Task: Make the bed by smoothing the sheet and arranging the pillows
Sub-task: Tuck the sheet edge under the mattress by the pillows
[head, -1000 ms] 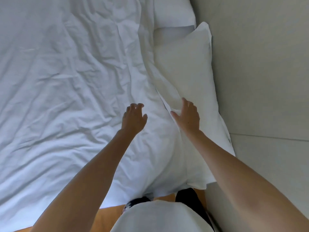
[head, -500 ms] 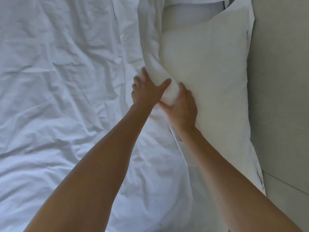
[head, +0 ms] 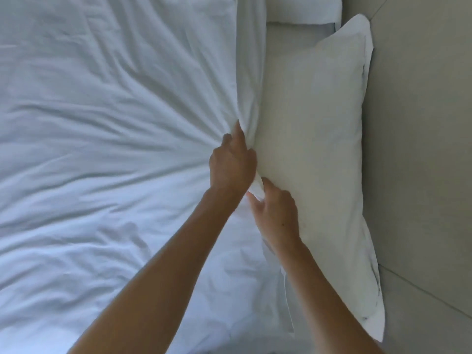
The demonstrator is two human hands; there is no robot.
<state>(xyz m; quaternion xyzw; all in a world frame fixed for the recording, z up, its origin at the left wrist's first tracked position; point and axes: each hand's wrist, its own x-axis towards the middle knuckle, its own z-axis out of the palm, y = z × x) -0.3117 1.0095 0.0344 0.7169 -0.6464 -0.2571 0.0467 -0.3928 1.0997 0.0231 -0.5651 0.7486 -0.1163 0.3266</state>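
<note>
My left hand and right hand both clutch the bunched edge of the wrinkled white cotton sheet, just beside the plump white rectangular pillow against the beige headboard.

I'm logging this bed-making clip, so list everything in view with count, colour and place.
Crumpled white cotton bed sheet: one, white, covering the bed on the left, its edge bunched beside the pillow.
Large rectangular white pillow: one, white, along the right, against the headboard.
Second white pillow: one, white, top edge, partly cut off.
Padded beige headboard: one, beige, far right.
Left hand: grips the sheet's edge.
Right hand: grips the bunched sheet just below.
</note>
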